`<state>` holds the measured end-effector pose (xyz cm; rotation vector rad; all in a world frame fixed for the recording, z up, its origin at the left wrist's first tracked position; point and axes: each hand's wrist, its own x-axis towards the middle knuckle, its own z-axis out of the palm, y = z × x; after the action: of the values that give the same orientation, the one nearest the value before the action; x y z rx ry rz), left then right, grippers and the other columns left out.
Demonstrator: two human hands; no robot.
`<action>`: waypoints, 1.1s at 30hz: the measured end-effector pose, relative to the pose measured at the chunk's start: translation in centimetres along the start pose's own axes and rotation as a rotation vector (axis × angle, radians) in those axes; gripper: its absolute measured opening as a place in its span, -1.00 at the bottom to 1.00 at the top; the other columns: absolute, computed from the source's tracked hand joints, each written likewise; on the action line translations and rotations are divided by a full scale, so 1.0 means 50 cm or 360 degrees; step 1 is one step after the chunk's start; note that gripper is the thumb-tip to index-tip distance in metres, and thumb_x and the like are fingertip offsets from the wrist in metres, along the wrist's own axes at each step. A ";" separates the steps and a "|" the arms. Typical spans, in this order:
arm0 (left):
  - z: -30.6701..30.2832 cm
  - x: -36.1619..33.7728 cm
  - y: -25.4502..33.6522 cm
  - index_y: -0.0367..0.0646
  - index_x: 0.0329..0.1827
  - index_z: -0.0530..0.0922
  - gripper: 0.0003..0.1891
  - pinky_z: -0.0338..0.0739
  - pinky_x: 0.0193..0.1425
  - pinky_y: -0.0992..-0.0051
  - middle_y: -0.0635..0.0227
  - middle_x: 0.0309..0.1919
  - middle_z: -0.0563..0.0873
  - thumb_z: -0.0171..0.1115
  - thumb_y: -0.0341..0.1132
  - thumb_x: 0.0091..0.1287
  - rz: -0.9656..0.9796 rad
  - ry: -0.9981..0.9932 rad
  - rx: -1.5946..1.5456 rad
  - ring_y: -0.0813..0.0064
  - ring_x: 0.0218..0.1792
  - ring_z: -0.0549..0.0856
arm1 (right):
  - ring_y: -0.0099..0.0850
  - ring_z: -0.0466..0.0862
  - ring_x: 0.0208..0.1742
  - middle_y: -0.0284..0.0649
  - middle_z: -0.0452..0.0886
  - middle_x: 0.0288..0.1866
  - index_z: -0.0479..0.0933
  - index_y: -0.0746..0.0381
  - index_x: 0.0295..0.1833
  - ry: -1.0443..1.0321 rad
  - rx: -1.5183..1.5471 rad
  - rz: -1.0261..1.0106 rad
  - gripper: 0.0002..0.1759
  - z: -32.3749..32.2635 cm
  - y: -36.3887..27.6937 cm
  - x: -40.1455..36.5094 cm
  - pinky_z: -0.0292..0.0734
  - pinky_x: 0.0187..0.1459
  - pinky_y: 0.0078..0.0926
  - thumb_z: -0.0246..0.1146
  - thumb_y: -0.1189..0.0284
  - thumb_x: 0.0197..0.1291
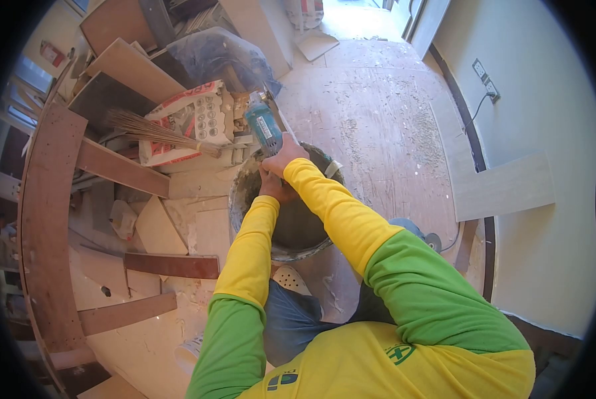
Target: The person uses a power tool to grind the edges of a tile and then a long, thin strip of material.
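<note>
A teal angle grinder (264,126) with a silver head points away from me over the far rim of a round bucket (239,223). My right hand (286,154) is closed around the rear of its body. Just below, my left hand (276,184) is closed at the grinder's tail end, with its fingers partly hidden. Grey material lies inside the bucket, beneath both forearms. A thin pale strip (286,123) shows beside the grinder, partly behind my right hand.
Left of the bucket, a twig broom (158,133) lies on a printed paper sack (178,123). Boards and clear plastic sheeting (221,60) are piled behind. A reddish wooden frame (51,233) stands at left. On the right wall, a cord (474,118) hangs from an outlet. Debris covers the floor.
</note>
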<state>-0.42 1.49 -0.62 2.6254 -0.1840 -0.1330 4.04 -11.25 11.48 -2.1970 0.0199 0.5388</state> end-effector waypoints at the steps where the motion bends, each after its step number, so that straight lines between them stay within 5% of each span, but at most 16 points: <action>1: 0.001 -0.002 0.001 0.04 0.62 0.32 0.03 -0.05 0.72 0.12 0.13 0.61 0.33 0.60 0.10 0.05 0.0004 0.0026 0.0016 0.03 0.66 0.15 | 0.01 0.61 0.40 0.14 0.58 0.40 0.13 0.22 0.64 -0.0010 -0.0003 0.0001 0.18 -0.001 0.000 -0.001 0.51 0.42 -0.22 0.52 0.11 -0.07; 8: 0.046 0.021 -0.058 -0.03 0.59 0.34 -0.01 0.12 0.69 0.20 0.13 0.56 0.41 0.62 -0.02 0.08 0.0216 0.0127 -0.0010 0.13 0.61 0.31 | 0.02 0.61 0.39 0.13 0.58 0.40 0.13 0.21 0.64 0.0002 0.0006 -0.0004 0.18 0.001 0.002 -0.002 0.51 0.41 -0.22 0.52 0.11 -0.07; 33: 0.027 0.013 -0.034 0.04 0.61 0.33 -0.01 0.00 0.72 0.18 0.18 0.59 0.38 0.60 0.06 0.09 0.0089 -0.0008 0.0119 0.16 0.65 0.22 | 0.00 0.61 0.41 0.15 0.57 0.41 0.08 0.21 0.68 -0.0045 -0.0010 0.0030 0.21 -0.004 0.005 -0.015 0.50 0.43 -0.24 0.51 0.11 -0.06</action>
<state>0.22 2.21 -2.64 2.6914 -0.2684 -0.1157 3.39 -11.70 11.69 -2.1968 0.0237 0.5814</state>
